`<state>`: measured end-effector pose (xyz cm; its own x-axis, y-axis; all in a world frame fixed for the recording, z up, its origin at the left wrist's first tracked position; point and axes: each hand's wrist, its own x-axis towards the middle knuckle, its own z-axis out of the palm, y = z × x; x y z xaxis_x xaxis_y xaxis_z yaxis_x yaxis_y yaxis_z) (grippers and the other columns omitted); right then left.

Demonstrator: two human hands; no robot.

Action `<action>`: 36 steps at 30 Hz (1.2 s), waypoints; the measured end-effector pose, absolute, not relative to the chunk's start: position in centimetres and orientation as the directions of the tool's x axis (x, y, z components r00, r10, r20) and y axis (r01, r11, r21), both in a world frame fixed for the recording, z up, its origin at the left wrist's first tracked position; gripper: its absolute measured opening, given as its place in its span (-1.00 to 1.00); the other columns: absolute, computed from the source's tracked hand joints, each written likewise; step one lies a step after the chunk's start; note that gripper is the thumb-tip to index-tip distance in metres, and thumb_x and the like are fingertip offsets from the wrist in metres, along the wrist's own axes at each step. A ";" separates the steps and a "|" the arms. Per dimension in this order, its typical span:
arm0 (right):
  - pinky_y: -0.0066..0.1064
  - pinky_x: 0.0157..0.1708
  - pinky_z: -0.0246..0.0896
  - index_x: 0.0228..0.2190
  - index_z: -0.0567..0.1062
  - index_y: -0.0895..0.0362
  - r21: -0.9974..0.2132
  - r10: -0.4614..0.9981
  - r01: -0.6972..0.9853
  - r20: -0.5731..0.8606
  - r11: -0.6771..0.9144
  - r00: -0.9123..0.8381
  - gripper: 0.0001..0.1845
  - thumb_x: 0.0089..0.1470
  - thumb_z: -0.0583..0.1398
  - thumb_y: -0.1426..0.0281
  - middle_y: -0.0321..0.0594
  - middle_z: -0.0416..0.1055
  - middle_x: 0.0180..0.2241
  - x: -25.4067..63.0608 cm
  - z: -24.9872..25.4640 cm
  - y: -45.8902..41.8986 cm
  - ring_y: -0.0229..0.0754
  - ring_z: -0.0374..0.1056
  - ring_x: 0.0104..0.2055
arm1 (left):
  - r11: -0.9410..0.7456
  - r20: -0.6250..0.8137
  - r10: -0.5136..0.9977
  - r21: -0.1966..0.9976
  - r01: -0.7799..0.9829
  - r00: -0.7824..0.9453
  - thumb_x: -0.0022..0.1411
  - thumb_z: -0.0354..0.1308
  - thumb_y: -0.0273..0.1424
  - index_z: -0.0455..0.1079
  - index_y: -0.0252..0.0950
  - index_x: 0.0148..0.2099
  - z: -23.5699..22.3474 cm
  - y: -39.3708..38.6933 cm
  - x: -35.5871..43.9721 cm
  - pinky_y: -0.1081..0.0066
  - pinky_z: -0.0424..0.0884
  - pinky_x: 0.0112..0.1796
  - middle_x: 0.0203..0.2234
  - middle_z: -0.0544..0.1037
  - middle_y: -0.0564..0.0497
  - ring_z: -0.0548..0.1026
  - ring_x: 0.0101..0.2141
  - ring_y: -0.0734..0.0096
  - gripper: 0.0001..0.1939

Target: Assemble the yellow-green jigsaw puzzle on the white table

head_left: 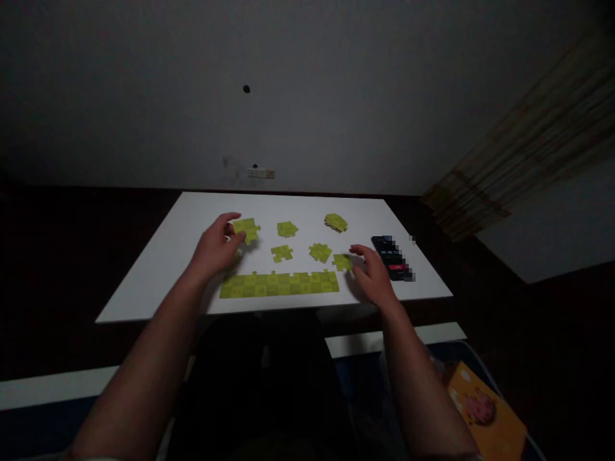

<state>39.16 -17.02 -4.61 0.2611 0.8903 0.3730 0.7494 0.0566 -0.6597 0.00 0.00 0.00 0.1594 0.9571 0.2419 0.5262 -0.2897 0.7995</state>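
Yellow-green puzzle pieces lie on a white table [158,256]. A joined strip of pieces [279,283] runs along the near edge. My left hand [216,246] pinches a loose piece [247,229] at the left. My right hand [372,275] rests on the table with fingers spread, its fingertips touching a piece [342,262] at the strip's right end. Loose pieces [282,253] [319,251] [287,228] lie between the hands, and a small stack [336,222] sits further back.
A dark phone [391,257] lies on the table just right of my right hand. An orange box [485,410] sits low at the right, below the table. A grey wall stands behind the table, and a striped curtain hangs at the upper right.
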 end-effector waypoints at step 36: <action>-0.14 -0.15 0.41 -0.07 0.59 0.07 -0.871 0.872 0.485 0.179 -0.075 0.456 -0.51 0.13 0.31 -0.01 -0.22 0.64 -0.38 38.6 -7.6 -14.3 0.06 0.55 -0.26 | -0.511 0.422 0.860 0.682 0.524 0.289 0.34 0.31 -0.31 0.63 -0.18 0.10 -2.4 1.6 0.7 -0.18 0.34 0.34 0.12 0.63 -0.25 0.50 0.21 -0.20 -0.70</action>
